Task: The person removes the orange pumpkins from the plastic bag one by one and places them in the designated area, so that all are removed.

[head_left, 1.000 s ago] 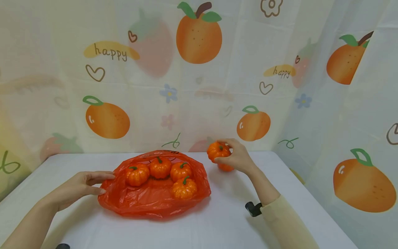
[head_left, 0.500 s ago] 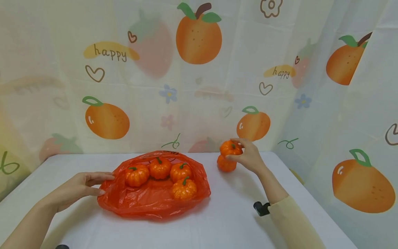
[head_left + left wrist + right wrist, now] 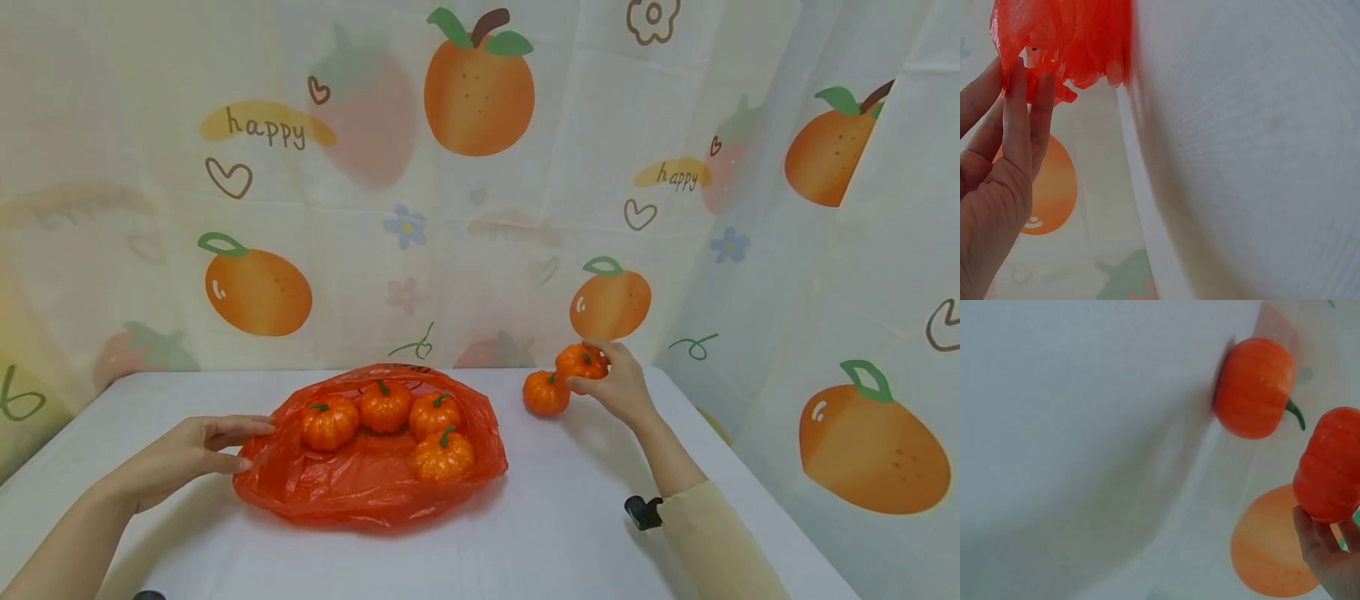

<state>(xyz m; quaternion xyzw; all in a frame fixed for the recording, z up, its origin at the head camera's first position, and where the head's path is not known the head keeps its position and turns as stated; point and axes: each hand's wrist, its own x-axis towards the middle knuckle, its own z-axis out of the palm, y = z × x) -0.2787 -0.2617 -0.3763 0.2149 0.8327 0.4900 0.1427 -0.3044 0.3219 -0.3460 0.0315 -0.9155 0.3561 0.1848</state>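
Right hand [image 3: 624,387]: thumb and fingers are clamped on a squat, ribbed, glossy orange pumpkin with a green stalk [image 3: 577,361], the thumb on its near side and the fingers reaching over its far side. The right wrist view shows this pumpkin raised off the surface, its wider axis running roughly along the tabletop. Key relation: a second glossy orange pumpkin with a green stalk [image 3: 546,394] sits on the table just to the left of the held one; the two seem to meet in the head view, but the right wrist view shows a gap between them. The right hand is the nearer to both. Farther left, beyond a strip of tabletop, lies a thin, translucent red plastic bag [image 3: 337,492], its wide mouth facing the viewer and four similar orange pumpkins [image 3: 330,422] inside, with bare film at the front left of its interior. At the bag's left rim the left hand [image 3: 183,457] pinches the film, well apart from the held pumpkin. The white-covered table [image 3: 555,517] offers room in front of and to the right of the held pumpkin; its back edge runs close behind, with a pale, fruit-printed cloth backdrop [image 3: 480,283] beyond.
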